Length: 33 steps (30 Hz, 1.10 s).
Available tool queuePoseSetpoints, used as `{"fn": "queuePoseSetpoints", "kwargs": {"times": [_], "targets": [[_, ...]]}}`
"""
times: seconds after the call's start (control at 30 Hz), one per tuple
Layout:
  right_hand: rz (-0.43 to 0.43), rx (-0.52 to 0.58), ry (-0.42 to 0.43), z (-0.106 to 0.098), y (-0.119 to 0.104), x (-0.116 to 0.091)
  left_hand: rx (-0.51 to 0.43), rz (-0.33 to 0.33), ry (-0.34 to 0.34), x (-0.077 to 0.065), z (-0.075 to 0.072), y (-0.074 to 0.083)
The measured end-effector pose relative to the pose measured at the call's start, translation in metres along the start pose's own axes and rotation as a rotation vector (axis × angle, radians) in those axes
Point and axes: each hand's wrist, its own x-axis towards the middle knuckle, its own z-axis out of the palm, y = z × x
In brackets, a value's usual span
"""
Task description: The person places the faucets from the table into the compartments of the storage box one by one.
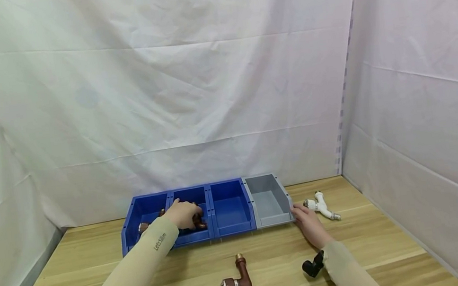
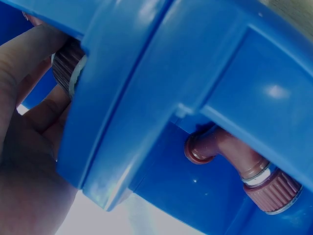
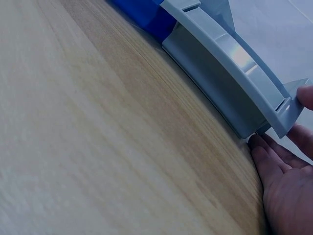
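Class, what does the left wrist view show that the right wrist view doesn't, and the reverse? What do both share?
Only the left wrist view shows the left hand, holding a ribbed brown tap knob, and another brown, bent tap in the row of blue plastic bins.

Only the right wrist view shows the right hand, touching the grey plastic bin.

Both share part of that blue row and the white cloth backdrop.

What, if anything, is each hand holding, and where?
The left hand holds a brown tap by its ribbed knob. The right hand touches the gray bin at its right side; no firm grip shows.
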Motion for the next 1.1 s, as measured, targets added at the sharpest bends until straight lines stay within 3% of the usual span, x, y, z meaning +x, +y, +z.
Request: {"fn": "queuePoseSetpoints", "kwargs": {"times": [1.1], "targets": [[-0.004,-0.015,0.009,0.0021,0.0012,-0.0003,0.015,0.038,0.007,-0.0033,0.0018,0.0014]]}}
